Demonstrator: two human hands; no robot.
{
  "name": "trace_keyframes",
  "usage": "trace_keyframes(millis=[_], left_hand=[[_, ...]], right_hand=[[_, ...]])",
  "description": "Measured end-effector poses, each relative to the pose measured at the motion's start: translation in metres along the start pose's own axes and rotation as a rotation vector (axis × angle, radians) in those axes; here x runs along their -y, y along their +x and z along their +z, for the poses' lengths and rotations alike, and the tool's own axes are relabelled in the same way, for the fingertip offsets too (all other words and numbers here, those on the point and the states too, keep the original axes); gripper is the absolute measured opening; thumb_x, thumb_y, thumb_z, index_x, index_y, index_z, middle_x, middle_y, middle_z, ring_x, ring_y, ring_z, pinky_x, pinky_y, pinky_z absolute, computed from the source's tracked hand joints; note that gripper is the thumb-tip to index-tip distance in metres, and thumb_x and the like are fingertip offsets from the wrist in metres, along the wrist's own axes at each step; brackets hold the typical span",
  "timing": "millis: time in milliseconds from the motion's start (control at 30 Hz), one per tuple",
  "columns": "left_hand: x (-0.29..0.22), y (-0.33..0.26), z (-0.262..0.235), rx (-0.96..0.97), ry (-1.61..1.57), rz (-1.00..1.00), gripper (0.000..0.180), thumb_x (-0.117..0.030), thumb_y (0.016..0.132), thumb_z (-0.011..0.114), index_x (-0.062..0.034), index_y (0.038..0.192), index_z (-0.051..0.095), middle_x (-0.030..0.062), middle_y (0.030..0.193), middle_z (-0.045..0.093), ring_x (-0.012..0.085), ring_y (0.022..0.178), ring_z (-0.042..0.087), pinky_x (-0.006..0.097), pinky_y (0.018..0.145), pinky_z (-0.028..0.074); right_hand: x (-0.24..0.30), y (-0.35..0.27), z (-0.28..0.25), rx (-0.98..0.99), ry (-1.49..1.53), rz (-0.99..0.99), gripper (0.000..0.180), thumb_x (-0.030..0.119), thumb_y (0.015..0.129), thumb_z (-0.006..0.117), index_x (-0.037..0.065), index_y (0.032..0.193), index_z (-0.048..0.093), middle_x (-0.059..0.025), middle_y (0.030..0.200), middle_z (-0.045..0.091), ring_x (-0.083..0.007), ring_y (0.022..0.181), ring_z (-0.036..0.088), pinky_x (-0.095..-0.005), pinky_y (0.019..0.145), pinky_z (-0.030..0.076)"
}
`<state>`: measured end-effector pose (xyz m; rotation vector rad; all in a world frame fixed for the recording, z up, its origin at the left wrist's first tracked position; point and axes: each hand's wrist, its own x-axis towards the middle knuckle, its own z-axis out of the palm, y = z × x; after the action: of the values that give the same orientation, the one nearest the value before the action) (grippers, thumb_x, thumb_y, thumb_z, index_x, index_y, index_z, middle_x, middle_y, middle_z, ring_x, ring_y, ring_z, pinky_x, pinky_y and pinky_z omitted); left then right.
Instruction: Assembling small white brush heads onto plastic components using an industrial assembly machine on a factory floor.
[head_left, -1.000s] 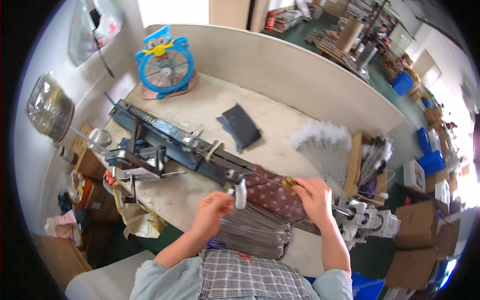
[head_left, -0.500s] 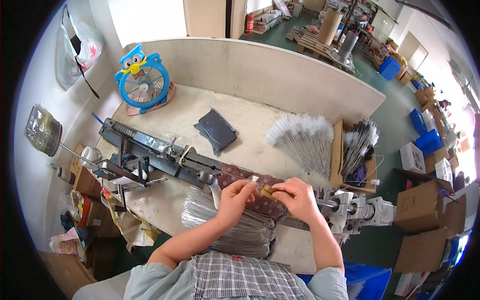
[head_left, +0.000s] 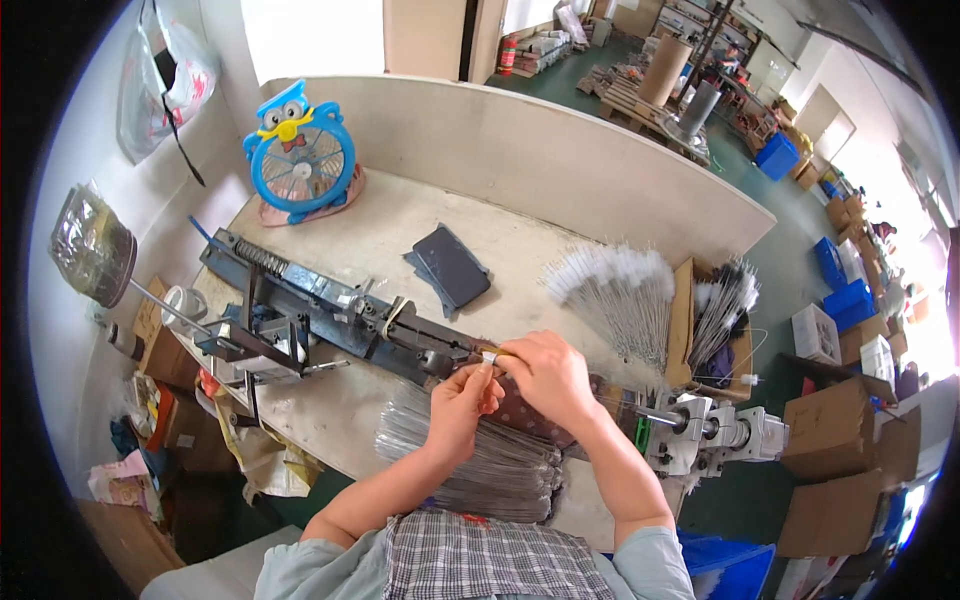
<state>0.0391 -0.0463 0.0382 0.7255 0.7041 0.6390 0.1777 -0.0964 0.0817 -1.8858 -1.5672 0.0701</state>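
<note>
My left hand [head_left: 460,408] is closed in a pinch at the near end of the long metal bench fixture [head_left: 330,305]. A small white piece [head_left: 489,357] shows at its fingertips; whether it is held or wrapped on a finger I cannot tell. Right beside it, my right hand [head_left: 552,378] is closed with its fingers turned left, and a sliver of a yellow-brown piece [head_left: 502,351] shows at them. Below both hands lies a thick bundle of thin metal wires [head_left: 500,465]. A dark dotted cloth [head_left: 535,418] is partly hidden under my right hand.
White-tipped wire brushes [head_left: 618,295] lie fanned out at right, beside a cardboard box [head_left: 682,320] holding more. A shafted machine [head_left: 715,425] stands at the right edge. Farther back are a dark phone-like slab [head_left: 452,268] and a blue fan [head_left: 300,165]. A low partition [head_left: 560,140] borders the table.
My right hand has moved left and up to the fixture's end, with the yellow-brown piece now mostly hidden. My left hand has shifted slightly and stays pinched. The view has moved a little.
</note>
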Motion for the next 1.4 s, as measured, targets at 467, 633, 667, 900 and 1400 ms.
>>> trace_keyframes(millis=[467, 633, 667, 900, 1400], left_hand=[[-0.006, -0.003, 0.007, -0.003, -0.088, -0.073, 0.039, -0.040, 0.099, 0.036, -0.0070, 0.105, 0.056, 0.0061, 0.096, 0.065, 0.0162, 0.090, 0.061, 0.031, 0.079, 0.045], [-0.004, -0.007, 0.013, -0.052, -0.247, -0.006, 0.027, -0.031, 0.097, 0.044, -0.0067, 0.098, 0.055, 0.0041, 0.090, 0.064, 0.0165, 0.087, 0.061, 0.033, 0.078, 0.047], [-0.005, -0.007, 0.015, -0.084, -0.257, -0.001, 0.024, -0.029, 0.096, 0.046, -0.0067, 0.096, 0.055, 0.0039, 0.089, 0.063, 0.0165, 0.085, 0.062, 0.033, 0.077, 0.048], [0.007, -0.002, 0.008, -0.033, -0.228, 0.078, 0.010, -0.016, 0.090, 0.056, -0.0061, 0.090, 0.057, 0.0041, 0.086, 0.062, 0.0145, 0.080, 0.061, 0.029, 0.073, 0.049], [0.000, -0.002, 0.009, -0.041, -0.232, 0.054, 0.006, -0.008, 0.088, 0.057, -0.0028, 0.091, 0.057, 0.0054, 0.090, 0.062, 0.0145, 0.081, 0.062, 0.029, 0.074, 0.050]], right_hand=[[0.014, -0.009, 0.002, -0.081, -0.004, -0.003, 0.022, 0.021, 0.076, 0.068, 0.006, 0.092, 0.068, -0.0062, 0.085, 0.065, -0.0251, 0.088, 0.059, -0.0384, 0.077, 0.046], [0.026, -0.009, 0.011, -0.179, -0.132, -0.033, 0.029, 0.021, 0.067, 0.074, 0.009, 0.093, 0.068, -0.0022, 0.094, 0.064, -0.0236, 0.097, 0.055, -0.0377, 0.081, 0.043], [0.026, -0.010, 0.010, -0.210, -0.159, -0.033, 0.028, 0.021, 0.067, 0.074, 0.010, 0.093, 0.068, -0.0013, 0.095, 0.064, -0.0228, 0.098, 0.055, -0.0375, 0.081, 0.042], [0.012, -0.020, 0.008, -0.259, -0.149, -0.156, 0.025, 0.018, 0.068, 0.073, 0.016, 0.092, 0.071, 0.0006, 0.096, 0.063, -0.0242, 0.102, 0.054, -0.0389, 0.083, 0.043], [0.015, -0.019, 0.000, -0.159, -0.136, -0.168, 0.022, 0.017, 0.071, 0.072, 0.015, 0.093, 0.070, -0.0013, 0.096, 0.063, -0.0246, 0.101, 0.054, -0.0379, 0.081, 0.044]])
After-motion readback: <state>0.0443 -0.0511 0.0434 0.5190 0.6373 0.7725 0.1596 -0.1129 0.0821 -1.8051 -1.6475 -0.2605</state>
